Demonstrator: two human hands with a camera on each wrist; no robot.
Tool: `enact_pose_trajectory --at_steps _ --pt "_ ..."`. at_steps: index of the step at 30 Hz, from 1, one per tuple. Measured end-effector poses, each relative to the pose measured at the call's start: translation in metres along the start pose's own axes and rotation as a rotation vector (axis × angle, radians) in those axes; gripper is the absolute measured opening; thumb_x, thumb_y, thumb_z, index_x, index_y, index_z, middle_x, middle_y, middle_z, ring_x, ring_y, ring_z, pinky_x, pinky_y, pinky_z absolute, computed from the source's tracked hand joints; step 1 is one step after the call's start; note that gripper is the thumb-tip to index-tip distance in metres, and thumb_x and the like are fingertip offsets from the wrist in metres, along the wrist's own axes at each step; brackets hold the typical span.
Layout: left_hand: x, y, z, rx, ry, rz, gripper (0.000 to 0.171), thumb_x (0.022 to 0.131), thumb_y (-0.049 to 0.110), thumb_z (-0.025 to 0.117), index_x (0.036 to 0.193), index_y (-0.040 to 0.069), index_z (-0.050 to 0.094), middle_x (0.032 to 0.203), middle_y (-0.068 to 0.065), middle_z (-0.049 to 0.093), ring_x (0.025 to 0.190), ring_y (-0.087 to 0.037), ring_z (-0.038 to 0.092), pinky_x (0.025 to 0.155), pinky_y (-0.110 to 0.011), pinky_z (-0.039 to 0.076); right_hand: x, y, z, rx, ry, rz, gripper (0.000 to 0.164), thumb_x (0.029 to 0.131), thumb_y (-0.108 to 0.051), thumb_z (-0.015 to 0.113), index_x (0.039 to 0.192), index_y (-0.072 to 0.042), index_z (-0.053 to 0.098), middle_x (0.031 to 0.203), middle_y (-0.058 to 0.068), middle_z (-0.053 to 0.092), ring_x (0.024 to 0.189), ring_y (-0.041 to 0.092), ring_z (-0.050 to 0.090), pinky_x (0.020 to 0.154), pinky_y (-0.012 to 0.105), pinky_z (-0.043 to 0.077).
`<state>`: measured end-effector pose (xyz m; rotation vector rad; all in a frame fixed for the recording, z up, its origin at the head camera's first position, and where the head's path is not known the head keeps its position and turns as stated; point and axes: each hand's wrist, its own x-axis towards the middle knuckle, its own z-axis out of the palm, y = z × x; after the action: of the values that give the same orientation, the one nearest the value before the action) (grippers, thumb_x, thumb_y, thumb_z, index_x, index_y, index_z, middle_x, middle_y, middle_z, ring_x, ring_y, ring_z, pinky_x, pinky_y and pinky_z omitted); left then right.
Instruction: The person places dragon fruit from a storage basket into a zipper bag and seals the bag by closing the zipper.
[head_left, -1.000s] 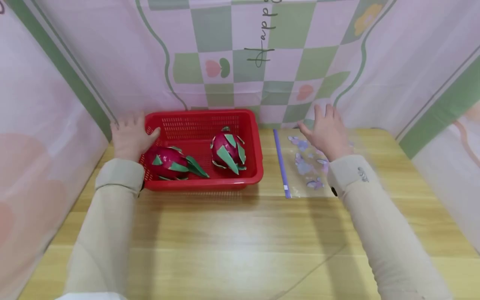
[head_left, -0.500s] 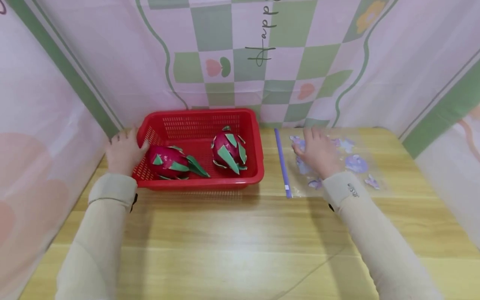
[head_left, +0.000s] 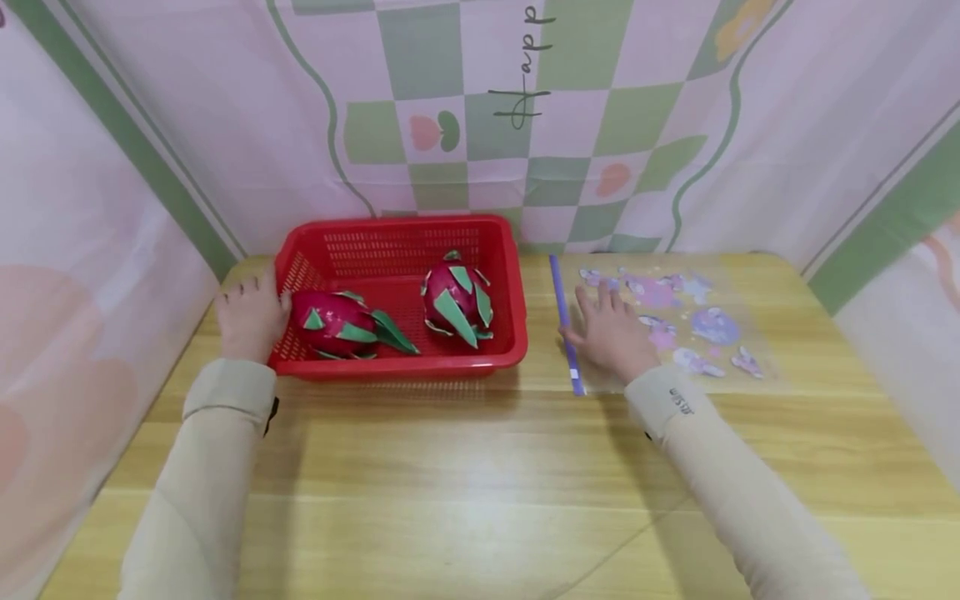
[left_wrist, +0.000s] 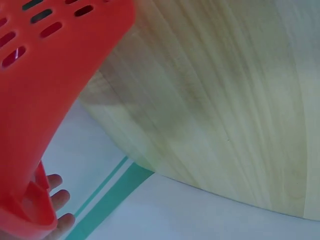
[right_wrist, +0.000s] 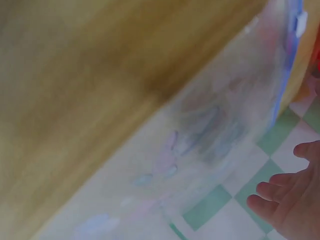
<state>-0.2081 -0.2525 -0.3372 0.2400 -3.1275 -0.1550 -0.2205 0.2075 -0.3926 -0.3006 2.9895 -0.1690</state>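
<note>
A red plastic basket (head_left: 397, 367) with slotted sides stands on the table, and two dragon fruits lie in it. One dragon fruit (head_left: 335, 323) is on its side at the left; the other dragon fruit (head_left: 452, 300) leans toward the right end. My left hand (head_left: 251, 321) holds the basket's left rim, its fingers (left_wrist: 61, 200) showing past the red lip in the left wrist view. To the right lies a clear zip bag (head_left: 712, 350) with purple and pink prints, its purple slider strip (head_left: 558, 292) at the left. My right hand (head_left: 611, 333), fingers spread, hovers low over the strip end.
The light wooden table (head_left: 450, 492) runs toward me in front of the basket and bag. A patterned cloth (head_left: 570, 125) hangs right behind them, and more cloth rises on both sides.
My right hand has moved left and toward me across the bag to its purple strip. My left hand has come down onto the basket's left rim. Basket and bag have stayed in place.
</note>
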Motion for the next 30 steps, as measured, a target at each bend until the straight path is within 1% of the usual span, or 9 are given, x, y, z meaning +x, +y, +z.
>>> enact_pose_trajectory --at_steps 3,8,13,16,19,22,24,27,30 --pt "-0.001 0.0 0.004 0.003 0.017 0.009 0.052 0.101 0.022 0.031 0.146 -0.002 0.021 0.134 -0.039 0.038 0.125 -0.056 0.036 0.108 -0.065 0.026 -0.003 -0.002 0.005 -0.006 -0.025 0.018 0.08 0.095 -0.052 0.043 0.152 -0.004 0.015 0.154 0.035 0.006 0.14 0.053 0.016 0.112 0.065 0.022" --pt "-0.002 -0.002 0.009 0.009 0.046 0.02 0.05 0.101 0.019 0.03 0.145 -0.004 0.02 0.127 -0.04 0.043 0.118 -0.057 0.042 0.102 -0.064 0.035 -0.007 -0.004 0.011 0.001 -0.028 0.024 0.08 0.095 -0.053 0.044 0.15 -0.001 0.019 0.151 0.038 0.011 0.136 0.056 0.022 0.11 0.066 0.025" --pt "-0.001 -0.002 0.012 -0.001 0.047 0.02 0.051 0.102 0.018 0.028 0.146 -0.005 0.019 0.126 -0.041 0.043 0.113 -0.057 0.046 0.096 -0.064 0.041 -0.009 -0.004 0.016 -0.002 -0.017 0.023 0.079 0.094 -0.053 0.044 0.147 0.002 0.025 0.148 0.039 0.019 0.134 0.057 0.026 0.11 0.064 0.027" --pt "0.0 -0.001 0.013 -0.014 0.06 0.018 0.05 0.102 0.018 0.027 0.146 -0.005 0.02 0.124 -0.041 0.045 0.107 -0.057 0.05 0.09 -0.063 0.044 -0.009 -0.003 0.018 -0.001 -0.018 0.034 0.077 0.094 -0.053 0.044 0.143 0.004 0.03 0.146 0.039 0.023 0.133 0.055 0.028 0.11 0.063 0.028" --pt "0.0 -0.001 0.013 -0.028 0.075 0.012 0.049 0.102 0.018 0.028 0.145 -0.004 0.021 0.122 -0.04 0.046 0.099 -0.055 0.054 0.084 -0.063 0.047 -0.008 -0.003 0.02 0.01 -0.029 0.056 0.075 0.094 -0.054 0.044 0.138 0.006 0.036 0.141 0.039 0.03 0.129 0.055 0.034 0.107 0.063 0.031" --pt "-0.001 0.0 0.014 -0.037 0.078 0.008 0.05 0.102 0.018 0.028 0.146 -0.004 0.021 0.122 -0.04 0.046 0.094 -0.054 0.057 0.078 -0.062 0.049 -0.007 -0.003 0.021 0.038 -0.049 0.082 0.073 0.094 -0.052 0.043 0.137 0.007 0.037 0.138 0.038 0.035 0.125 0.054 0.038 0.105 0.063 0.034" --pt "-0.001 0.001 0.013 -0.047 0.075 0.004 0.05 0.102 0.019 0.028 0.147 -0.003 0.02 0.123 -0.04 0.045 0.094 -0.054 0.057 0.077 -0.063 0.049 -0.007 -0.004 0.022 0.051 -0.065 0.093 0.074 0.096 -0.049 0.042 0.14 0.008 0.032 0.14 0.038 0.032 0.126 0.055 0.036 0.104 0.063 0.034" --pt "-0.002 0.002 0.013 -0.062 0.077 0.001 0.05 0.102 0.018 0.028 0.147 -0.003 0.02 0.124 -0.04 0.044 0.092 -0.055 0.057 0.075 -0.063 0.05 -0.006 -0.006 0.023 0.067 -0.082 0.099 0.073 0.097 -0.045 0.038 0.144 0.01 0.024 0.144 0.039 0.025 0.13 0.056 0.031 0.107 0.064 0.031" --pt "-0.002 0.002 0.013 -0.076 0.076 -0.003 0.05 0.102 0.018 0.028 0.147 -0.002 0.02 0.124 -0.04 0.044 0.092 -0.055 0.057 0.074 -0.064 0.05 -0.006 -0.007 0.022 0.086 -0.073 0.093 0.067 0.098 -0.038 0.036 0.143 0.01 0.025 0.144 0.039 0.025 0.129 0.057 0.031 0.107 0.064 0.031"
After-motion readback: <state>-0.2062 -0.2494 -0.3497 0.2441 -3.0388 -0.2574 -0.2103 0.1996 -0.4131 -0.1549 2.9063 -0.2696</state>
